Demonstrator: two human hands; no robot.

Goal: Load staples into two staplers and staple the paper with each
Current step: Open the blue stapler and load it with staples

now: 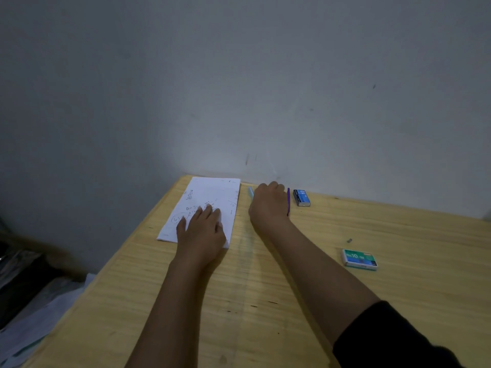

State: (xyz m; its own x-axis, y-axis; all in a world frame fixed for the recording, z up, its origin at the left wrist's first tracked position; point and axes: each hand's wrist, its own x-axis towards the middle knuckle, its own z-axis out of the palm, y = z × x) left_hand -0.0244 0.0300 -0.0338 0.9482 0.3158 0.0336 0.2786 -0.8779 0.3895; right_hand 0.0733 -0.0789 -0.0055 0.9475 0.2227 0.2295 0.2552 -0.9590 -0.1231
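A white sheet of paper (210, 197) with handwriting lies at the table's far left corner. My left hand (202, 232) rests flat on its near part, fingers spread. My right hand (269, 205) is curled, knuckles up, just right of the paper near the wall. A light blue stapler (250, 192) peeks out at its left side and a purple stapler (288, 201) shows as a thin strip along its right side. Most of both is hidden, so I cannot tell whether the hand grips either. A blue staple box (301, 197) lies right of the purple one.
A green staple box (360, 259) lies on the wooden table (265, 301) to the right, with a small grey metal bit (349, 240) just beyond it. A grey wall runs along the table's far edge. Papers and dark clutter (32, 301) sit below the table's left edge.
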